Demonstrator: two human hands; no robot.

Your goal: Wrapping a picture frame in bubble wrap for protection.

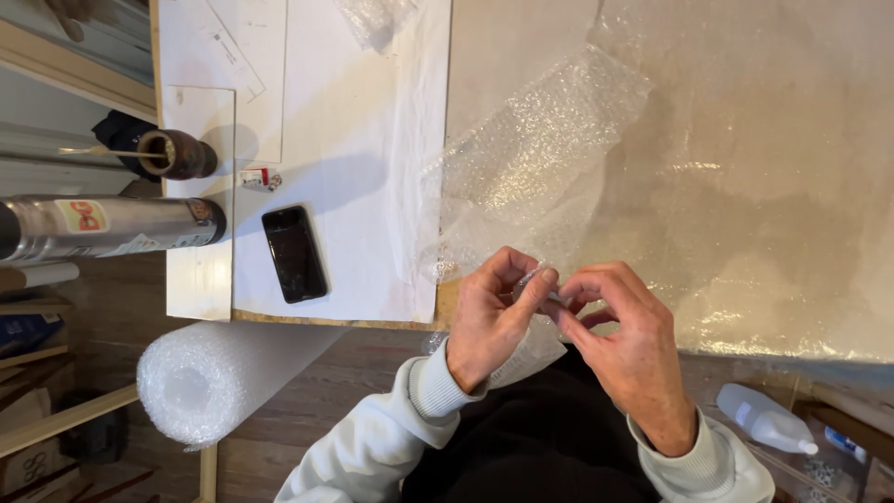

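Observation:
My left hand point(491, 317) and my right hand point(626, 340) meet at the table's near edge, fingertips pinched together on a small clear strip point(543, 285), thin and shiny; I cannot tell exactly what it is. A sheet of bubble wrap point(531, 158) lies on the table just beyond my fingers, crumpled and reaching up toward the far side. Both wrists wear pale sweatshirt sleeves.
A black phone point(294, 253) lies on white paper point(354, 140) left of the hands. A roll of bubble wrap point(219, 373) leans below the table edge. A silver bottle point(102, 226) and a dark cup point(179, 154) stand at left. A white squeeze bottle point(764, 419) sits at lower right. Plastic film point(773, 168) covers the table's right part.

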